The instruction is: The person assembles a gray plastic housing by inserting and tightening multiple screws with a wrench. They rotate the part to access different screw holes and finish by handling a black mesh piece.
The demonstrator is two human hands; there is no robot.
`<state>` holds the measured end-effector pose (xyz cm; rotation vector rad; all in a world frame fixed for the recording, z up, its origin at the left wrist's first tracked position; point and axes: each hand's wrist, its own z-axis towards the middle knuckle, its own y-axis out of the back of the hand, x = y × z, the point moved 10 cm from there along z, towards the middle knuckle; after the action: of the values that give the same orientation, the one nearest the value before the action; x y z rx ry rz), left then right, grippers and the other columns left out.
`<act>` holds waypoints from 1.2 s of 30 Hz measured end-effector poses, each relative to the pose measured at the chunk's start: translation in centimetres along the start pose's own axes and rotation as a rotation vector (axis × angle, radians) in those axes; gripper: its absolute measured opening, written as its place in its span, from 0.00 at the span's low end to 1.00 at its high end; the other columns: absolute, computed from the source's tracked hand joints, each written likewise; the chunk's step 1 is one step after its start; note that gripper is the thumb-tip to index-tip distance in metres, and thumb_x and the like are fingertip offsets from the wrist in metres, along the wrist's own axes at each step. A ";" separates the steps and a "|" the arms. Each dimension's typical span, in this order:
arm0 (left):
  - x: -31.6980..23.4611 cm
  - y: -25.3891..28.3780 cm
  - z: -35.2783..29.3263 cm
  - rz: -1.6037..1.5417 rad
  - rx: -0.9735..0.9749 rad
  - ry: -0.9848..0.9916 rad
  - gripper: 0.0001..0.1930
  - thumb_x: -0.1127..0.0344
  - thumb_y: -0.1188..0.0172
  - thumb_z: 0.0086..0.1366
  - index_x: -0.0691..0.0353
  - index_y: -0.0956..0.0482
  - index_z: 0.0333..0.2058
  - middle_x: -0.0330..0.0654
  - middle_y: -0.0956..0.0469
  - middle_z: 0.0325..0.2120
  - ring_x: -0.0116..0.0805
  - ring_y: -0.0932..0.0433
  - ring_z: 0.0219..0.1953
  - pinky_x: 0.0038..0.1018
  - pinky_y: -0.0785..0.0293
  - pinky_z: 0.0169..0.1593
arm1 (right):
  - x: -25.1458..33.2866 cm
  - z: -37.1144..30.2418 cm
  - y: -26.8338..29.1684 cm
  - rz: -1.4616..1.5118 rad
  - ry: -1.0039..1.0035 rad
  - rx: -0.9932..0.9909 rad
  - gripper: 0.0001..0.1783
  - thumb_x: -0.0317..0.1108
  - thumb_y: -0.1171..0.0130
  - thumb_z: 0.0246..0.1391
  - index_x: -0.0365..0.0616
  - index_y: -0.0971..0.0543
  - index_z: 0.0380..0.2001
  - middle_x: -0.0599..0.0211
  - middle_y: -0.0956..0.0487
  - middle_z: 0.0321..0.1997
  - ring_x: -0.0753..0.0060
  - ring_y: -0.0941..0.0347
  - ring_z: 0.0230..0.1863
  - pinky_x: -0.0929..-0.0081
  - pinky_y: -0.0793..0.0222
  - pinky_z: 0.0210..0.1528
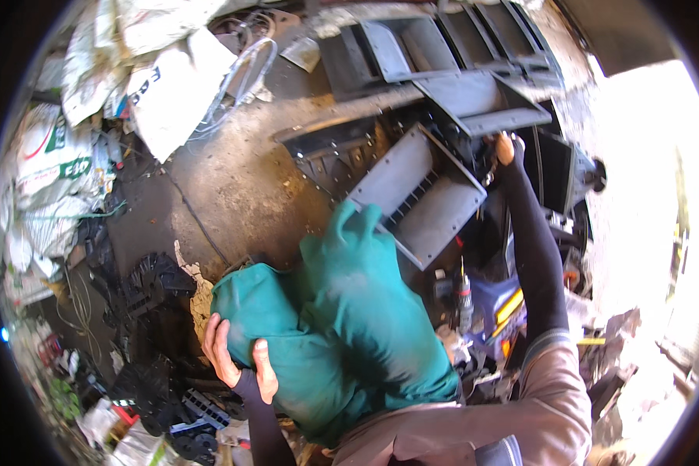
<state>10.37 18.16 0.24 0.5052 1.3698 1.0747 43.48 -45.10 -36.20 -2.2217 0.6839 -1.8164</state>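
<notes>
My left hand [241, 356] lies on my knee in green trousers [268, 314], its fingers and thumb apart, holding nothing. My right arm reaches far forward, and my right hand [506, 149] has its fingers curled at the near rim of a dark grey metal hopper-like box [478, 97]. What those fingers grip is too small and shadowed to name. A second grey open box [446, 221] with a slotted bottom seam and bolt holes along its flanges sits tilted just in front of my knees, left of my right forearm.
More grey metal boxes [412, 46] stand in a row at the far side. A cordless drill [464, 303] is right of my thigh, beside a blue container [493, 299] with yellow items. White sacks [167, 93] and black plastic parts [151, 283] lie to the left.
</notes>
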 end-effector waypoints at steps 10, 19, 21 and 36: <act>-0.6 -0.1 -0.6 -0.031 -0.039 -0.077 0.26 0.55 0.42 0.70 0.70 0.29 0.57 0.55 0.30 0.58 0.50 0.31 0.61 0.43 0.38 0.64 | 10.2 -13.7 -13.8 -0.429 -0.149 -0.042 0.13 0.37 0.41 0.63 0.40 0.20 0.44 0.66 0.18 0.29 0.76 0.24 0.22 0.79 0.27 0.24; -15.7 -4.7 -7.1 -1.292 0.560 -0.358 0.23 0.55 0.53 0.73 0.75 0.29 0.49 0.52 0.27 0.45 0.39 0.29 0.48 0.29 0.31 0.51 | 16.4 -45.4 -38.4 -0.266 -0.089 0.353 0.16 0.47 0.45 0.66 0.44 0.26 0.41 0.63 0.20 0.28 0.71 0.23 0.26 0.71 0.28 0.26; -17.4 -7.6 -10.6 -1.538 0.877 -0.086 0.18 0.57 0.53 0.74 0.70 0.29 0.45 0.42 0.32 0.31 0.30 0.36 0.33 0.24 0.36 0.37 | 16.3 -48.2 -38.6 -0.450 0.013 0.331 0.17 0.47 0.43 0.65 0.44 0.28 0.40 0.65 0.22 0.29 0.71 0.22 0.28 0.73 0.27 0.29; -4.7 -6.2 -12.4 -1.391 0.769 0.367 0.18 0.51 0.57 0.77 0.61 0.29 0.45 0.31 0.41 0.19 0.19 0.43 0.15 0.20 0.41 0.23 | 9.2 -59.2 9.2 -1.629 -0.468 -0.653 0.55 0.57 0.25 0.35 0.37 0.39 0.61 0.44 0.29 0.56 0.42 0.34 0.62 0.49 0.38 0.61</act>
<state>1.34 7.78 -4.79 -0.1993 1.9147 -0.5496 -14.36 -49.17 -18.42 -3.9482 -1.1898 -1.1554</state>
